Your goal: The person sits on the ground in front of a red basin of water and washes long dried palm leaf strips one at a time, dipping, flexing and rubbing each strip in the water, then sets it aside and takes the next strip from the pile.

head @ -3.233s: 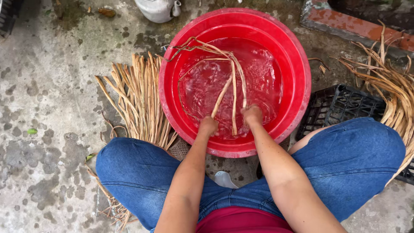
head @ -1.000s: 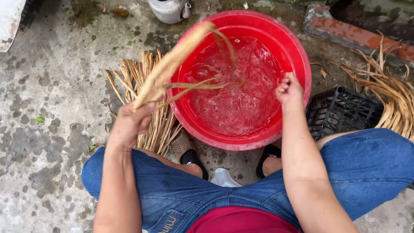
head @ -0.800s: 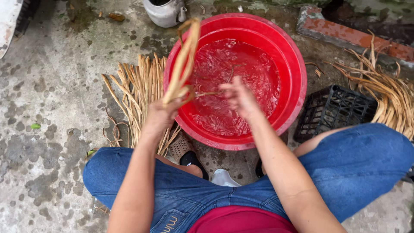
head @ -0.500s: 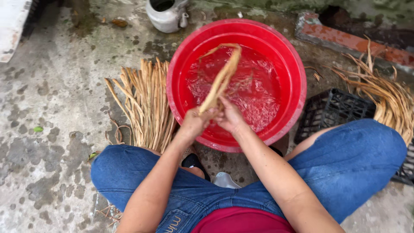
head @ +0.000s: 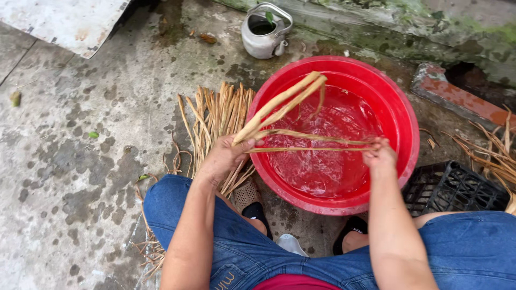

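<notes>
Head view shows the left hand (head: 223, 158) closed around one end of a few wet tan fibre strips (head: 301, 137), just outside the left rim of the red basin (head: 406, 134). The right hand (head: 379, 156) pinches the other ends over the basin's right side, so two strips run taut and nearly level between the hands, above the water (head: 322, 166). Other strips from the left fist slant up toward the basin's far rim, and one loops down toward the water.

Left of the basin, touching its wall, lies a pile of dry strips (head: 215, 115) on the wet concrete floor (head: 80, 161). A black crate (head: 454, 188) sits just right of the basin, with more loose strips (head: 492, 156) beyond it. A metal kettle (head: 264, 32) stands near the far rim. Open floor lies to the left; the person's knees close in the near side.

Half a second ago both hands were together at the basin's near edge, holding the bundle upright; they have since drawn well apart, stretching the strips sideways.
</notes>
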